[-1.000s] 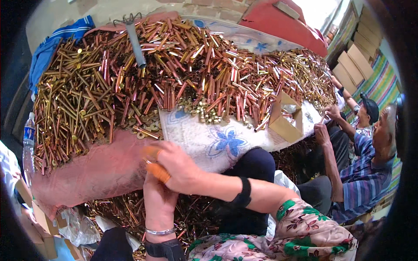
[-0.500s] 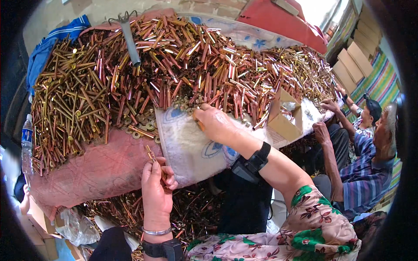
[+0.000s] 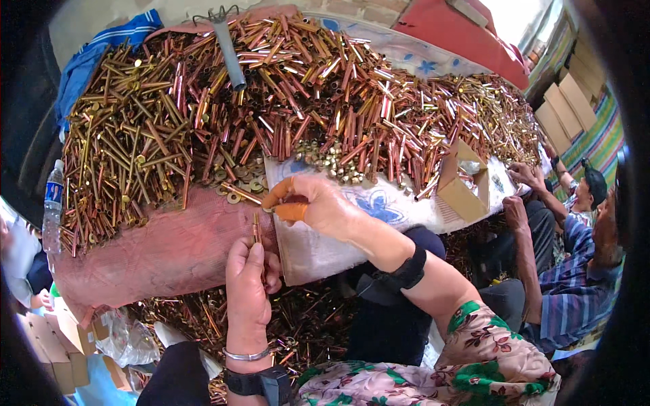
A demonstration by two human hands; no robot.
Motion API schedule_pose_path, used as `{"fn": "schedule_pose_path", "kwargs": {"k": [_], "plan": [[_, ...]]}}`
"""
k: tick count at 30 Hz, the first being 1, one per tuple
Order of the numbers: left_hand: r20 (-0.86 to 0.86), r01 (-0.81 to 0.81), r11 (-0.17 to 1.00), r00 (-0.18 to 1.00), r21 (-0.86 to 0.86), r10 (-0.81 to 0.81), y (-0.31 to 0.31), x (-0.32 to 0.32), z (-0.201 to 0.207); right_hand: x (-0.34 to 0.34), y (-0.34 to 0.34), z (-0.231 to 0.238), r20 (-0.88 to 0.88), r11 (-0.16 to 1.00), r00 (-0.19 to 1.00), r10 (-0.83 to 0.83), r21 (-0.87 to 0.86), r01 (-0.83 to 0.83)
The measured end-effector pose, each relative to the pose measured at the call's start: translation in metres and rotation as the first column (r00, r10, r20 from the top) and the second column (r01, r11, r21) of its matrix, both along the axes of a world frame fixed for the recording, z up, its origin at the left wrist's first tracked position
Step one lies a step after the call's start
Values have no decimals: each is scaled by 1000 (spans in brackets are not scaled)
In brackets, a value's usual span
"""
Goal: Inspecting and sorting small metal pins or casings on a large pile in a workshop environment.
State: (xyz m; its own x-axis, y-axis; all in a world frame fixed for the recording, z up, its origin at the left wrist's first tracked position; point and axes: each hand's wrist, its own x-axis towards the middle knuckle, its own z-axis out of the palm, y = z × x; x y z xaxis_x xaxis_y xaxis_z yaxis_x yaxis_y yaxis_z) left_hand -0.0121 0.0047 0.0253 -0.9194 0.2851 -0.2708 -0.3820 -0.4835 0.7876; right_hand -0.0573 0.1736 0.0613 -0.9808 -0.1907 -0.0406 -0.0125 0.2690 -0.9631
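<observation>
Upright in my left hand (image 3: 252, 274) is a thin brass-coloured bolt (image 3: 256, 228), pinched between thumb and fingers with its tip pointing up. My right hand (image 3: 315, 206), with orange coverings on thumb and fingertips, reaches in from the right just above that tip. Its fingers are curled together, and whatever they hold is too small to make out. Flat washers (image 3: 233, 197) lie on the cloth beside those fingertips, with a loose metal tube (image 3: 242, 193) among them. Behind the right hand is a cluster of small shiny nuts (image 3: 332, 162).
A big heap of copper and brass tubes (image 3: 223, 101) covers the table's back. A grey pipe-like tool (image 3: 230, 54) lies on it. An open cardboard box (image 3: 467, 183) stands right, a water bottle (image 3: 53, 210) left. Two people sit at the right; more metal pieces (image 3: 305, 318) lie below.
My right hand has come left and nearer, from the nuts to just above the bolt in my left hand. The nuts it covered now show. The whole view has shifted slightly.
</observation>
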Motion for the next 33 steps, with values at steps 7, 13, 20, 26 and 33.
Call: {"fn": "schedule_pose_path", "kwargs": {"k": [7,13,20,26,33], "plan": [[34,45,998,998,-46,-43,-8,-1,-3,-1,-7,-12,-54,988,999,-8,-154,-1],[68,41,997,997,-58,-37,-9,1,1,0,-8,-12,-30,988,999,42,-149,-46],[83,103,992,992,-75,-97,-17,1,8,4,-6,-5,-22,982,996,92,-164,-94],[120,168,986,979,-8,-165,-26,-1,3,1,-6,-10,16,963,990,143,-235,-135],[114,202,977,974,-63,-194,-29,0,5,0,-9,-11,-144,988,980,136,98,-123]]}}
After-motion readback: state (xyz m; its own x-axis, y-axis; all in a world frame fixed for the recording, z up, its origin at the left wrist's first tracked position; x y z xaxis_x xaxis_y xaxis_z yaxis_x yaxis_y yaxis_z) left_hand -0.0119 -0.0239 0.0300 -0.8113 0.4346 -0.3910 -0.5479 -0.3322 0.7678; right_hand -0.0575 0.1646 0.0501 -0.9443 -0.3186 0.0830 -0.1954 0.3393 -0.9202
